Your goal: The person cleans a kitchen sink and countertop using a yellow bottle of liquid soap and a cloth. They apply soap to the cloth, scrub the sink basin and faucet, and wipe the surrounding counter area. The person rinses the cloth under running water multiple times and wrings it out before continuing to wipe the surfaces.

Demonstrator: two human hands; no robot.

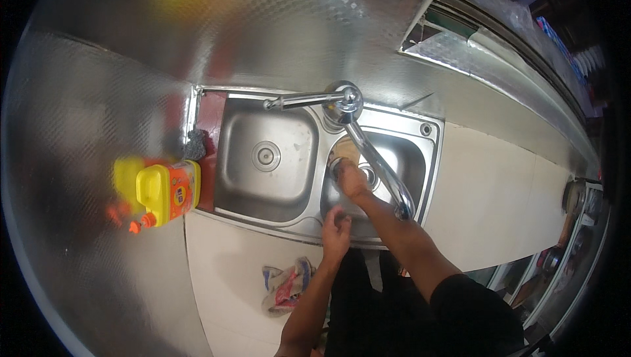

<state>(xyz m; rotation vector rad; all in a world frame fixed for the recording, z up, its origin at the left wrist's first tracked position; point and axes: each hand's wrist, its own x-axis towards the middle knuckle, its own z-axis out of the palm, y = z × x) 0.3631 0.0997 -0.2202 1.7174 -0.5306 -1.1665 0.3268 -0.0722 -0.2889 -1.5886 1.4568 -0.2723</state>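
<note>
My right hand reaches down into the right basin of a steel double sink, left of its drain. Its fingers are closed round something small and dark that I cannot make out. Just beyond the fingers, a tan patch shows against the basin's far left corner; whether it is an object or a reflection is unclear. Over the front rim of the same basin is my left hand, its fingers loosely bent and apart, with nothing seen in them. The chrome faucet extends over this basin, its spout end beside my right forearm.
The left basin has a round drain. Left of the sink stand a yellow jug with an orange cap and a grey scrubber. A crumpled cloth lies on the pale counter in front. Metal-sheeted walls rise behind and left.
</note>
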